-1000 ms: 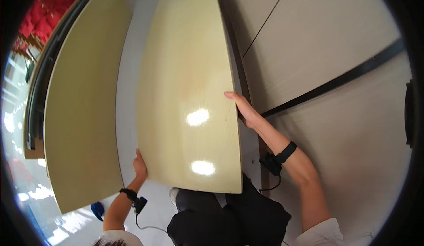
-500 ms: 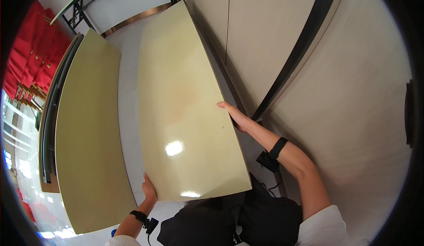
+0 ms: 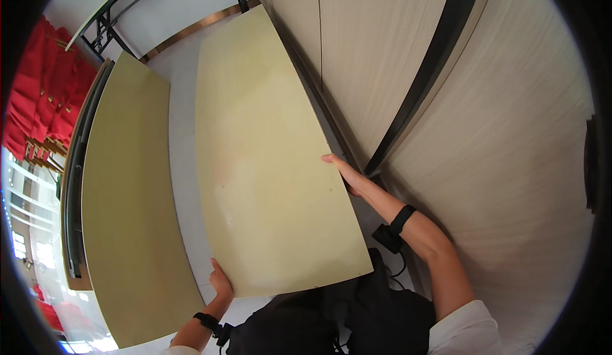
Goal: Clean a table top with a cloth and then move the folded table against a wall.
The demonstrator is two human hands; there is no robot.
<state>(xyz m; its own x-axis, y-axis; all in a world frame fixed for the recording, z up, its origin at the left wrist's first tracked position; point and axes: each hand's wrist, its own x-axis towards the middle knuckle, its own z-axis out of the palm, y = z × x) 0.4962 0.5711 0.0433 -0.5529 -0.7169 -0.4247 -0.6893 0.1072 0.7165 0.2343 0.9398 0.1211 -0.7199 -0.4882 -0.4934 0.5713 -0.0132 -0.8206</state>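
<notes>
A long, pale yellow tabletop (image 3: 268, 151) slants in front of me, its near end just over my dark trousers. My right hand (image 3: 347, 176) grips its right edge, thumb on the upper face and the other fingers hidden beneath. At the near left corner my left hand (image 3: 220, 283) is closed on the left edge, with its thumb pointing up along the side. The tabletop's underside is out of sight. A second yellow tabletop (image 3: 134, 208) stands on edge to the left, apart from my hands.
Wood-grain panels (image 3: 497, 144) with a black strip (image 3: 424, 84) rise close on the right. Behind the left tabletop are a black frame (image 3: 76, 183) and a brown board. Red cloths (image 3: 48, 94) hang at far left. A black-legged table (image 3: 111, 27) stands by the far wall.
The held tabletop's near end has shifted slightly right, and both hands have moved with it. Bright reflections on its surface have gone. The whole view has turned a little.
</notes>
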